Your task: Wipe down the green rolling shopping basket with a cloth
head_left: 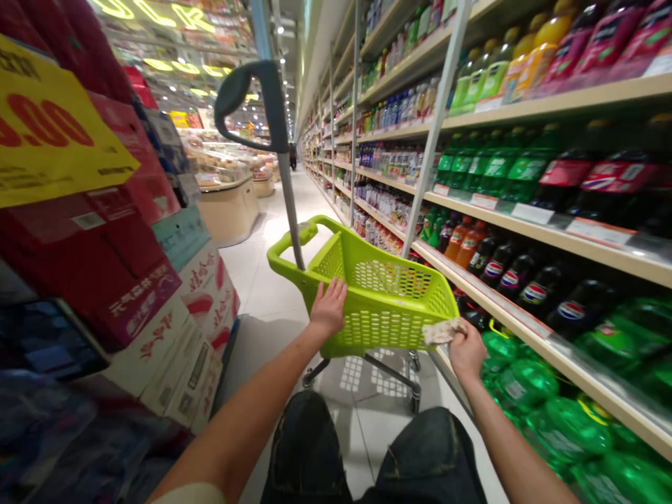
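A lime-green shopping basket trolley with perforated sides stands in front of my knees, and its basket has nothing visible in it. My left hand lies on the near side by the rim, with its fingers stretched out. At the right end, my right hand pinches a crumpled, pale patterned cloth or tissue against the basket's corner. A grey pull handle rises on a metal pole from the left end. Dark wheeled legs carry the basket.
Shelves of bottled drinks run along the right. Large green bottles stand low beside my right arm. Stacked drink cartons and a yellow price sign rise at the left. A tiled aisle stretches ahead past display counters.
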### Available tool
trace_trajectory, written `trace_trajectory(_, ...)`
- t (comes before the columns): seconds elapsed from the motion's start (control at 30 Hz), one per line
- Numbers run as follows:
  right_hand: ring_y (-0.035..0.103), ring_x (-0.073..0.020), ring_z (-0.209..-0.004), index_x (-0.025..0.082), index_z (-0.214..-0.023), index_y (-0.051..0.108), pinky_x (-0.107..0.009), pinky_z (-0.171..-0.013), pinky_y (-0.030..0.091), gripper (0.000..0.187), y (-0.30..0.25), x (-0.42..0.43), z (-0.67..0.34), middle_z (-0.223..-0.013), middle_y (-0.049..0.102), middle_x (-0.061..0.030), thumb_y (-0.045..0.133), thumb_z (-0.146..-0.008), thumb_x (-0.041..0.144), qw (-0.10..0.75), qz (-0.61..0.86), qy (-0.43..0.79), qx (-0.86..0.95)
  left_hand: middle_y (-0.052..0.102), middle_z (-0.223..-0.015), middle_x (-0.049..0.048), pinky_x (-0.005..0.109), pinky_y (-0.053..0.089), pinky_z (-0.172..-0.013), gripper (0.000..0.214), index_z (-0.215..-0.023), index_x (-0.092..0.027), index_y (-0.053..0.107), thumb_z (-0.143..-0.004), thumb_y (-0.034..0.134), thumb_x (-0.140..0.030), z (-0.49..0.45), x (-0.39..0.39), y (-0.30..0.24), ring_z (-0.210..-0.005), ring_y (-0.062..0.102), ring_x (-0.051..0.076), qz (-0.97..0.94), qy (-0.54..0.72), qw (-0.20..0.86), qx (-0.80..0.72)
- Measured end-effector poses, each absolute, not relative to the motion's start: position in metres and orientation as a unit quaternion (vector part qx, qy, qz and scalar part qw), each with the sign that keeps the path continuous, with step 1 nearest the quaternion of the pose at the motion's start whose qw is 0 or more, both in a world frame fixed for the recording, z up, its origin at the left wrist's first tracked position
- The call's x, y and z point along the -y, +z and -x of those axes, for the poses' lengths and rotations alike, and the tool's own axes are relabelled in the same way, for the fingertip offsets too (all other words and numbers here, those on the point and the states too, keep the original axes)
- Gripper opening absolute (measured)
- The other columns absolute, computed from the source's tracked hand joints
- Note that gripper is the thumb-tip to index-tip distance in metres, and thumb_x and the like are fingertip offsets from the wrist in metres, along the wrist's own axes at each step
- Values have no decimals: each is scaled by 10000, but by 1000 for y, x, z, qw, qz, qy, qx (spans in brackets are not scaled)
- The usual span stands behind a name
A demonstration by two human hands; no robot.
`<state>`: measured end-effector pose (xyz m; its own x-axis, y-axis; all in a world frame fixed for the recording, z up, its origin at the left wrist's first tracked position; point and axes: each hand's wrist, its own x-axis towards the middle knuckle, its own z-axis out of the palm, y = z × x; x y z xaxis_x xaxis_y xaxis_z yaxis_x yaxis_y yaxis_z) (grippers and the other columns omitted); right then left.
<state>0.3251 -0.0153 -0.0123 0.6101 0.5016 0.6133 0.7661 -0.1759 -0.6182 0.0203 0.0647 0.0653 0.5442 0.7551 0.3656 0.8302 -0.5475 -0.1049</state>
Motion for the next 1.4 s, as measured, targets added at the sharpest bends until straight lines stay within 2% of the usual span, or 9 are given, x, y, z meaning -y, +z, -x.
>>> trace_trajectory(0.13, 480, -226, -1082, 112, -1049, 548, -367, -928, 367, 426, 5, 13, -338, -1130, 552, -130, 293, -716, 183, 506, 722, -166, 441, 302, -1405, 110, 491, 99, -1069, 653, -1317, -116, 323, -690, 459, -240, -19, -68, 63, -1319, 193, 258, 870, -159, 142, 445)
trace_trajectory(0.37, 281, -278, -1251, 55, -1148, 483, -457, -1011, 259, 452, -22, -9, -300, -1290, 414, -187, 435, -733, 228, 408, 724, -108, 545, 319, -1395, 106, 505, 110, -1060, 641, -1304, -113, 352, -681, 455, -223, -14, -72, 62, -1312, 211, 270, 876, -162, 156, 427)
trace_trajectory(0.57, 534, -200, -983, 159, -970, 583, -356, -892, 397, 338, 11, -18, -323, -1006, 615, -82, 404, -688, 101, 451, 674, -12, 585, 369, -1367, 110, 510, 110, -1057, 610, -1296, -111, 370, -691, 410, -179, -9, -75, 64, -1298, 251, 270, 880, -169, 169, 410)
trace_trajectory(0.7, 586, -184, -798, 120, -1123, 471, -301, -722, 458, 382, 32, -21, -335, -923, 627, -83, 409, -758, 215, 492, 718, 17, 493, 380, -1361, 114, 496, 124, -1059, 607, -1297, -110, 370, -701, 431, -204, -9, -75, 62, -1299, 246, 279, 874, -182, 167, 418)
trace_trajectory(0.77, 584, -193, -783, 124, -1086, 491, -304, -715, 447, 369, 30, -20, -334, -890, 630, -83, 444, -728, 199, 447, 757, 8, 476, 375, -1365, 111, 494, 129, -1059, 606, -1300, -113, 366, -706, 439, -212, -10, -74, 63, -1301, 239, 278, 875, -181, 166, 416)
trace_trajectory(0.87, 543, -225, -955, 125, -1023, 533, -359, -837, 395, 334, 13, -16, -324, -1019, 602, -125, 427, -706, 142, 355, 772, -57, 524, 374, -1366, 104, 481, 135, -1061, 595, -1298, -112, 369, -719, 445, -225, -10, -70, 66, -1302, 239, 268, 874, -172, 164, 423)
trace_trajectory(1.03, 290, -300, -1249, 94, -1203, 425, -548, -990, 166, 509, -14, -3, -318, -1329, 380, -191, 497, -736, 282, 290, 744, -168, 578, 380, -1364, 91, 452, 150, -1064, 565, -1287, -107, 387, -744, 444, -251, -9, -67, 69, -1300, 247, 251, 870, -164, 163, 435)
trace_trajectory(1.17, 297, -262, -1258, 164, -1185, 477, -538, -1011, 131, 460, -15, 10, -353, -1279, 472, -124, 479, -725, 151, 225, 729, -169, 624, 388, -1359, 88, 448, 136, -1066, 546, -1287, -100, 388, -756, 412, -225, -6, -68, 68, -1299, 251, 245, 875, -164, 172, 421)
trace_trajectory(1.4, 321, -247, -1245, 114, -1223, 466, -472, -995, 248, 500, -27, -12, -311, -1283, 462, -141, 368, -733, 85, 358, 746, -152, 540, 377, -1363, 111, 450, 129, -1065, 597, -1292, -63, 373, -729, 436, -253, -18, -68, 65, -1304, 231, 264, 870, -167, 171, 432)
